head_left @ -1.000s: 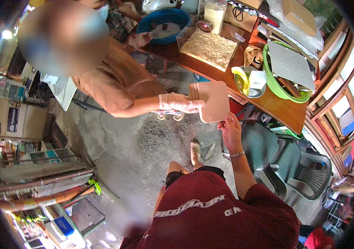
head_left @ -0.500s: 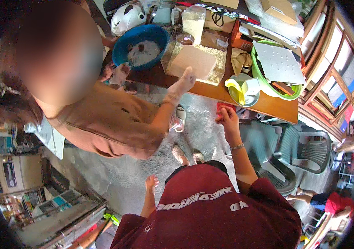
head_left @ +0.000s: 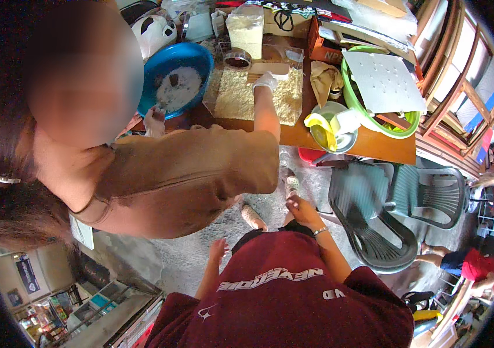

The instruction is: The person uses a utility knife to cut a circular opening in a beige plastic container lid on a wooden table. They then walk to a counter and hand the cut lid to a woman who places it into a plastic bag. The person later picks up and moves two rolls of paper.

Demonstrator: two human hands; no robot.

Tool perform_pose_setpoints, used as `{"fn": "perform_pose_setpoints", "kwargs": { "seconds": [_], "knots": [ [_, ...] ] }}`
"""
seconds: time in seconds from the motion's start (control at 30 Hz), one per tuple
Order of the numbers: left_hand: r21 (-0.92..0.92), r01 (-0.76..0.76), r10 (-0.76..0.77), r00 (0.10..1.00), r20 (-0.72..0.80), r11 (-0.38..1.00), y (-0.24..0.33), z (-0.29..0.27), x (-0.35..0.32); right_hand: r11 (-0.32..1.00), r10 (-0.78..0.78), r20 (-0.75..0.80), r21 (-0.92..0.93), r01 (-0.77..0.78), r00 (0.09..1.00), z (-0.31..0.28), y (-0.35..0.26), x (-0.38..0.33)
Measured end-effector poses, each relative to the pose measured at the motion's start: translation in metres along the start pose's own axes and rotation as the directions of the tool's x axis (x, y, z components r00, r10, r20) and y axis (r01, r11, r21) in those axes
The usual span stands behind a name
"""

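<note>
My left hand (head_left: 219,248) hangs low by the left side of my dark red shirt, empty, its fingers loosely apart. Before my waist, above the floor, is my right hand (head_left: 300,209), its fingers slightly bent and nothing visible in them. Both are apart from the table. To my left, a co-worker in a brown top stretches a gloved hand (head_left: 265,83) over a clear tray (head_left: 299,107) of pale crumbly material. That hand holds a flat light-brown board (head_left: 279,72). The co-worker's other gloved hand (head_left: 155,122) is beside a blue basin (head_left: 202,64) holding white powder.
A clear container (head_left: 246,32) of pale material and a brown tape roll (head_left: 237,58) stand at the tray. Rightward are a metal bowl (head_left: 345,142) with a yellow item and a green basin (head_left: 412,127) under a white board. Grey plastic chairs (head_left: 374,243) stand right of me.
My right hand has drawn back from the table's edge toward my waist. The co-worker has leaned over the tray, and the board has moved to its far side and tilted.
</note>
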State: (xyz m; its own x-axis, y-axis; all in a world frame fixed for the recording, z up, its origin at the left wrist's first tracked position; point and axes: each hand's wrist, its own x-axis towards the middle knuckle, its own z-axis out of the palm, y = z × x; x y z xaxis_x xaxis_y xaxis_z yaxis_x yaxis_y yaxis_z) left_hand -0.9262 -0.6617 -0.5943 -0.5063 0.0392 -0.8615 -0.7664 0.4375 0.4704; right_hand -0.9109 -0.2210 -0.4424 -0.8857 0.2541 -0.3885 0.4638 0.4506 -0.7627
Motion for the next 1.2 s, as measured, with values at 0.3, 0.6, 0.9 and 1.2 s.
{"fn": "perform_pose_setpoints", "kwargs": {
  "seconds": [0.3, 0.6, 0.9, 1.2],
  "knots": [
    [-0.015, -0.196, 0.194, 0.978, -0.080, 0.980, -0.006, 0.059, -0.034, 0.972, 0.208, 0.317, -0.172, -0.159, 0.925, -0.042, 0.089, 0.041],
    [0.309, -0.101, 0.171, 0.963, -0.208, 0.946, 0.033, 0.159, -0.068, 0.951, 0.246, 0.359, -0.271, -0.152, 0.900, -0.076, 0.204, 0.055],
    [0.181, -0.029, 0.069, 0.973, -0.222, 0.983, 0.087, 0.182, -0.091, 0.937, 0.317, 0.325, -0.250, -0.242, 0.891, -0.070, 0.283, 0.050],
    [0.152, -0.119, 0.143, 0.977, -0.157, 0.981, 0.074, 0.170, -0.064, 0.935, 0.344, 0.254, -0.178, -0.306, 0.904, -0.074, 0.262, 0.047]
  ]
}}
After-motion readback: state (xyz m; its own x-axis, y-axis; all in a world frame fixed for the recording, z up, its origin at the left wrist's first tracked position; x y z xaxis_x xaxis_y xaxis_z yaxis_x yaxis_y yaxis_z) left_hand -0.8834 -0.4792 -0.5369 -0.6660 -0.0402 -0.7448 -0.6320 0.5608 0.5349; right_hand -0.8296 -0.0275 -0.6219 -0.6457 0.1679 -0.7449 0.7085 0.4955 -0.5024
